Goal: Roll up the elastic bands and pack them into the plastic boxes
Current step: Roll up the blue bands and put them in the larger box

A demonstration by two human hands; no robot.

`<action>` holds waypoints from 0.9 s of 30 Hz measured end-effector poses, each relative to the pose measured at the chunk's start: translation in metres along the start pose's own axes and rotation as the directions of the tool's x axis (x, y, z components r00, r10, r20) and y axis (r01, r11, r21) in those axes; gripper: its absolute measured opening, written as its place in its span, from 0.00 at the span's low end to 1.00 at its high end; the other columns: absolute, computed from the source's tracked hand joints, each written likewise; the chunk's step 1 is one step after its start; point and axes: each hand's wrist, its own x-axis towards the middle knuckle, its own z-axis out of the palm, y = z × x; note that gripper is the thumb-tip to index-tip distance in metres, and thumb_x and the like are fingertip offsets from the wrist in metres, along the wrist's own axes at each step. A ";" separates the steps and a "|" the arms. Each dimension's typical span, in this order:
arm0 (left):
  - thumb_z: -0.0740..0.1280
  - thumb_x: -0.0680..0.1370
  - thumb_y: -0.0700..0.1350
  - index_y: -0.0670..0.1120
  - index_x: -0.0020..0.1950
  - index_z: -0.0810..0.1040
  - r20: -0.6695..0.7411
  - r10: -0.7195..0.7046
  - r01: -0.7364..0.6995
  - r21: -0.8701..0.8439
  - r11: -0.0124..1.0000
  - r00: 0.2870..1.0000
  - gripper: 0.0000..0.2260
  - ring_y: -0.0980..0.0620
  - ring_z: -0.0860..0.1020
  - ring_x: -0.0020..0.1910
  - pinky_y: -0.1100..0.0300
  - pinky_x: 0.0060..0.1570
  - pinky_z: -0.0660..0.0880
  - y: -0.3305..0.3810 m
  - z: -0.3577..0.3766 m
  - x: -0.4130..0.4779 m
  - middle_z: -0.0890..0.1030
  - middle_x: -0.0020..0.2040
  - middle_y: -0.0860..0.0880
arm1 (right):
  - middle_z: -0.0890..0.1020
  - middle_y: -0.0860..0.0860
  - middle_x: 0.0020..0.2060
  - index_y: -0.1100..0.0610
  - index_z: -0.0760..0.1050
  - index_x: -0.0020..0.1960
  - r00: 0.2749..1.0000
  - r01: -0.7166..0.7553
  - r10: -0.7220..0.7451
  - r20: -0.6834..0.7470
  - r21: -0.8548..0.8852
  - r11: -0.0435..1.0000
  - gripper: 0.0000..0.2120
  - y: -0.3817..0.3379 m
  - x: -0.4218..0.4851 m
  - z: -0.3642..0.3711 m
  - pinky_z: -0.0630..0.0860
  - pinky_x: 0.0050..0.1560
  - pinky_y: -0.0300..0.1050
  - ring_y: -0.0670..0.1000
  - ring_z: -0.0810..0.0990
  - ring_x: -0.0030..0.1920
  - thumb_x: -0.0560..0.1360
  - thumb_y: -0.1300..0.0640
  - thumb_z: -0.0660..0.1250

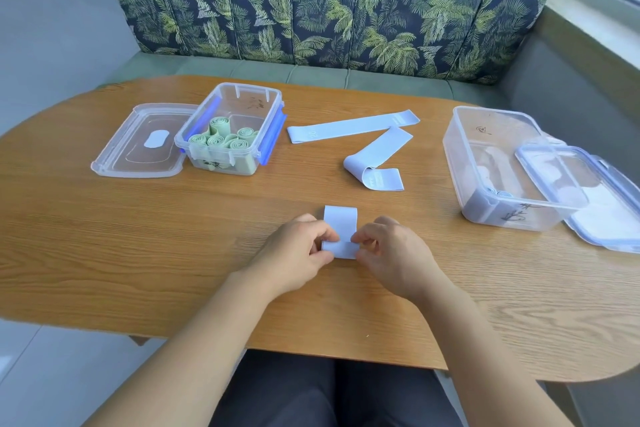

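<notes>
The left hand [298, 253] and right hand [391, 253] pinch the side edges of the half-rolled pale blue band [341, 222], its tail flat just beyond the grip; light, soft and springy, it probably uncoils unless held there.

You have two plastic boxes, the left box [258, 104] and the right box [460, 156]; two lids, the left lid [138, 149] and the right lid [606, 215]. You have three blue bands: flat band [353, 128], folded band [375, 154], held band [341, 218]. Five green rolls [219, 122] fill the left box.
</notes>
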 end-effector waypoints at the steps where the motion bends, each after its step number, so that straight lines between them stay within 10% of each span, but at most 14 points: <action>1: 0.70 0.75 0.44 0.53 0.54 0.79 0.010 -0.003 0.003 0.007 1.000 1.000 0.09 0.59 0.75 0.39 0.60 0.47 0.74 0.000 -0.001 0.002 0.73 0.48 0.58 | 0.75 0.44 0.49 0.50 0.78 0.58 1.000 0.002 -0.002 -0.006 -0.005 1.000 0.12 -0.002 0.000 -0.001 0.75 0.46 0.45 0.46 0.75 0.46 0.75 0.54 0.66; 27: 0.69 0.76 0.47 0.55 0.56 0.79 0.006 0.010 -0.011 0.090 0.996 1.000 0.10 0.57 0.73 0.43 0.57 0.49 0.73 0.002 -0.008 0.011 0.70 0.42 0.61 | 0.75 0.44 0.49 0.49 0.77 0.58 0.998 0.034 -0.036 -0.058 -0.043 0.999 0.13 -0.010 0.006 0.002 0.74 0.45 0.44 0.46 0.74 0.51 0.74 0.56 0.66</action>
